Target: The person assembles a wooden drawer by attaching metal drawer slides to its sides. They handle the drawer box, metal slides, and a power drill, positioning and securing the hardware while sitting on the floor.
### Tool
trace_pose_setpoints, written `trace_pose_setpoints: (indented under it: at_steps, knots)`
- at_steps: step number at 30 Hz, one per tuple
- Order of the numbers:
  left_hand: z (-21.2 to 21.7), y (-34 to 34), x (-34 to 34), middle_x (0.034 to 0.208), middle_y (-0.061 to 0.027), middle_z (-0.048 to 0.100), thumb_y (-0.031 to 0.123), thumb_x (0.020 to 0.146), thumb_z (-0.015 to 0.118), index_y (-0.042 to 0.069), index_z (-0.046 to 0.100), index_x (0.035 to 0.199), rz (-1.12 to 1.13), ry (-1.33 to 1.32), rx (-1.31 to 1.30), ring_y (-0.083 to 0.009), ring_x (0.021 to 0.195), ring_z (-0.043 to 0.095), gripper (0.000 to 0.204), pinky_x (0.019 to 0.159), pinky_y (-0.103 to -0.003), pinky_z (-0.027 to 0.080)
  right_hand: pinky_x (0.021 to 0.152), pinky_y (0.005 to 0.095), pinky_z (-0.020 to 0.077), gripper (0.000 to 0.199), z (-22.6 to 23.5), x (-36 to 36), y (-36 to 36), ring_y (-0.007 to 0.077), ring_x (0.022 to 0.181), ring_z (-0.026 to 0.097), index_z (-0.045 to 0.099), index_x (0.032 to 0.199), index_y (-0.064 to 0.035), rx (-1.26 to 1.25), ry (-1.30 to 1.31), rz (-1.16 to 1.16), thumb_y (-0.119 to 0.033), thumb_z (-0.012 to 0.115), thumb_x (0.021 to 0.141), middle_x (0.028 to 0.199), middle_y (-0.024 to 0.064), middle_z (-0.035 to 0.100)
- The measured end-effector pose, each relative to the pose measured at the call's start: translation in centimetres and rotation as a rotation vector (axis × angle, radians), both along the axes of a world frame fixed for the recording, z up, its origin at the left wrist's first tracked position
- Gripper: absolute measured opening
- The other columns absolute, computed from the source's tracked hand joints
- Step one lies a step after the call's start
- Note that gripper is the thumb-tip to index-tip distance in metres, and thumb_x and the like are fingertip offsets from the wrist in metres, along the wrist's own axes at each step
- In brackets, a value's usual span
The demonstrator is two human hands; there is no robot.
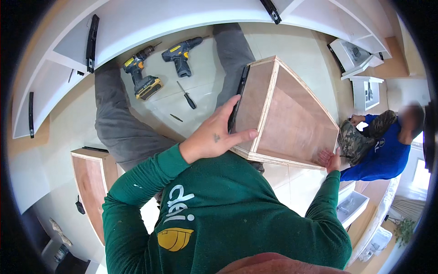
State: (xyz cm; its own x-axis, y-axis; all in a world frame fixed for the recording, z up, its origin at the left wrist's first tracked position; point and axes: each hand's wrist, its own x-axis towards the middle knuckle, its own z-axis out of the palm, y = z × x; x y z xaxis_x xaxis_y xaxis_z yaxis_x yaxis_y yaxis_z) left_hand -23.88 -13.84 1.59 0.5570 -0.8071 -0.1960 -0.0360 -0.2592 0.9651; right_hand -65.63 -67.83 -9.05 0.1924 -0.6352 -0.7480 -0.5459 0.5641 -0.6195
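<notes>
A plywood drawer box is tilted in front of me, its open side facing up toward me. A black drawer slide runs along its left side. My left hand grips that side, with the thumb across the raw plywood edge and the fingers by the slide. At the lower right corner, my right hand holds the drawer wall, the fingers showing on the inside and the rest partly hidden. My legs are spread on the floor around the work.
Between my legs lie two cordless drills and a screwdriver. A white cabinet with black slides spans the far side. Another plywood drawer stands at left. At right sits a person in blue, near white drawers.
</notes>
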Motion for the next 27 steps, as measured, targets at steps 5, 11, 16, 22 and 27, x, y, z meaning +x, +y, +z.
trace_pose_setpoints:
  at_steps: [5,11,16,22,27]
  knots:
    - [-1.2,-0.1,-0.1,0.15,-0.0376,0.039,0.067,0.082,0.074,-0.011,0.024,0.154,0.035,0.057,-0.046,-0.0442,0.141,0.043,0.117,0.117,-0.042,0.035,0.091,0.0453,0.0498,0.088,-1.0,3.0,1.1,0.0322,0.105,0.065,0.06,0.137,-0.0031,-0.226,0.111,0.095,-0.078,0.046,0.092,0.119,0.0179,0.069]
    - [-1.7,-0.3,-0.4,0.15,-0.0388,0.038,0.068,0.082,0.073,-0.014,0.023,0.153,0.023,0.035,-0.014,-0.0462,0.142,0.041,0.119,0.118,-0.043,0.034,0.088,0.0474,0.0552,0.063,-2.5,0.2,-0.4,0.0382,0.094,0.07,0.069,0.118,0.0026,-1.174,0.926,0.322,-0.053,0.068,0.088,0.101,0.0204,0.074]
    - [-2.3,0.1,-0.3,0.151,-0.0375,0.038,0.063,0.084,0.073,-0.013,0.021,0.154,0.016,0.059,0.054,-0.0437,0.142,0.041,0.116,0.118,-0.043,0.034,0.086,0.0483,0.0539,0.06,-6.7,-6.0,-4.0,0.0341,0.101,0.069,0.068,0.121,-0.0084,-0.557,0.866,0.342,-0.058,0.061,0.088,0.113,0.0144,0.072]
    - [-1.1,-0.9,-0.4,0.144,-0.0317,0.044,0.047,0.092,0.074,-0.006,0.012,0.159,0.031,0.382,-0.012,-0.0336,0.134,0.047,0.105,0.112,-0.04,0.039,0.067,0.052,0.0551,0.036,-9.5,-8.6,-3.5,0.0355,0.083,0.07,0.071,0.104,-0.0094,-0.754,0.973,0.702,-0.043,0.063,0.091,0.096,0.0136,0.072]
    - [-0.1,-1.3,-0.2,0.135,-0.0232,0.051,0.047,0.093,0.072,-0.005,0.009,0.16,0.084,0.4,0.095,-0.0264,0.12,0.055,0.105,0.1,-0.035,0.046,0.069,0.0468,0.0549,0.047,-7.2,-6.5,-0.3,0.0321,0.082,0.069,0.073,0.1,-0.0036,-0.445,0.653,0.021,-0.048,0.069,0.084,0.093,0.0148,0.07]
